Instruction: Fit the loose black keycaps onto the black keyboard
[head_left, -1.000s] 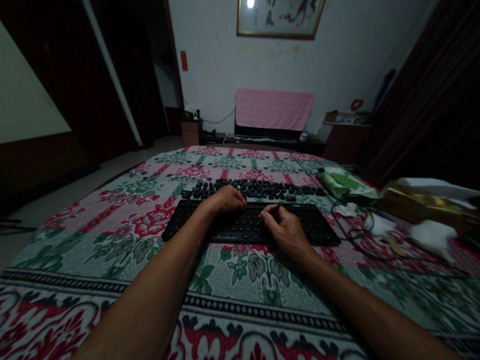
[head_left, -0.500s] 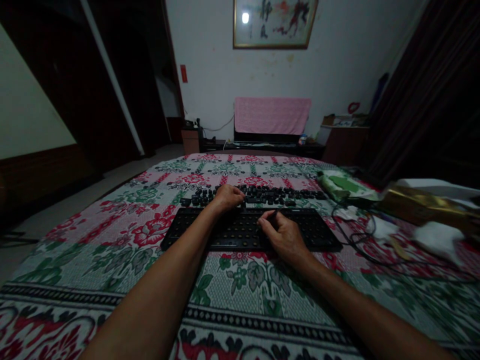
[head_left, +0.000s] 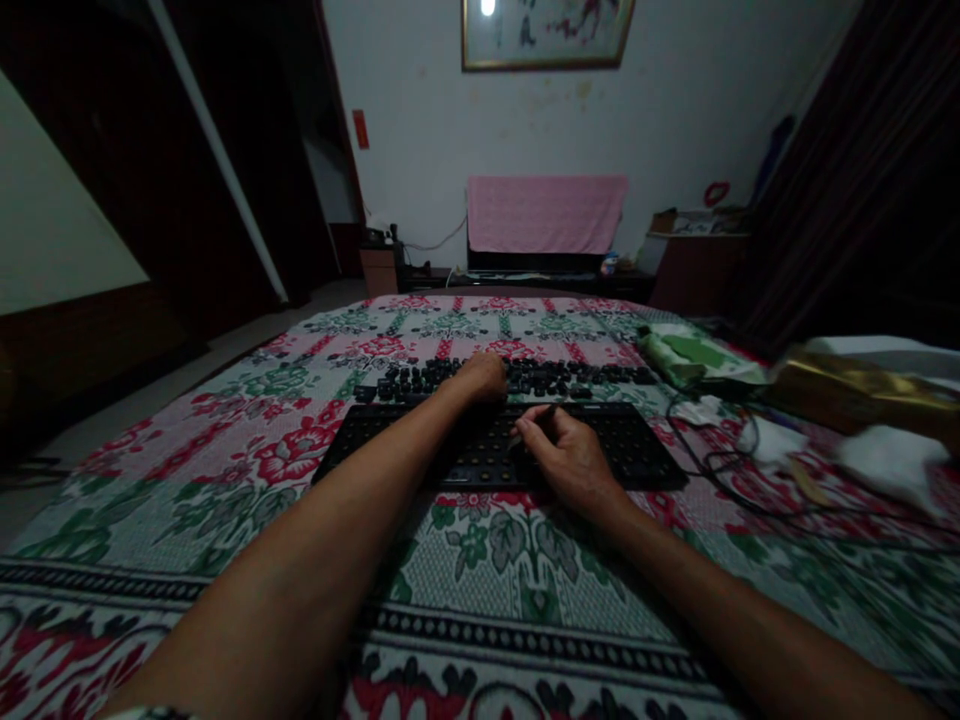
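Note:
A black keyboard (head_left: pixel 480 474) lies on the table with its keycaps off over much of its face, showing rows of small bare key posts. Behind it, loose black keycaps (head_left: pixel 551 377) are spread in a long band. My left hand (head_left: pixel 486 378) reaches across the keyboard to the keycaps; its fingers are hidden behind the back of the hand. Over the keyboard's middle right, my right hand (head_left: pixel 570 452) is closed, thumb and fingertips together. Something small and dark shows at its fingers, too dim to name.
A patterned cloth (head_left: pixel 480 560) covers the table. To the right lie a green tissue pack (head_left: pixel 686 358), a gold box (head_left: pixel 847 390), crumpled white tissue (head_left: pixel 892 455) and a looped black cable (head_left: pixel 720 480). A pink towel (head_left: pixel 547 215) drapes something at the far wall.
My left hand has moved right along the band of keycaps, and its fingers have gone out of sight. The right hand stays in nearly the same place over the keyboard. The view has tilted down slightly.

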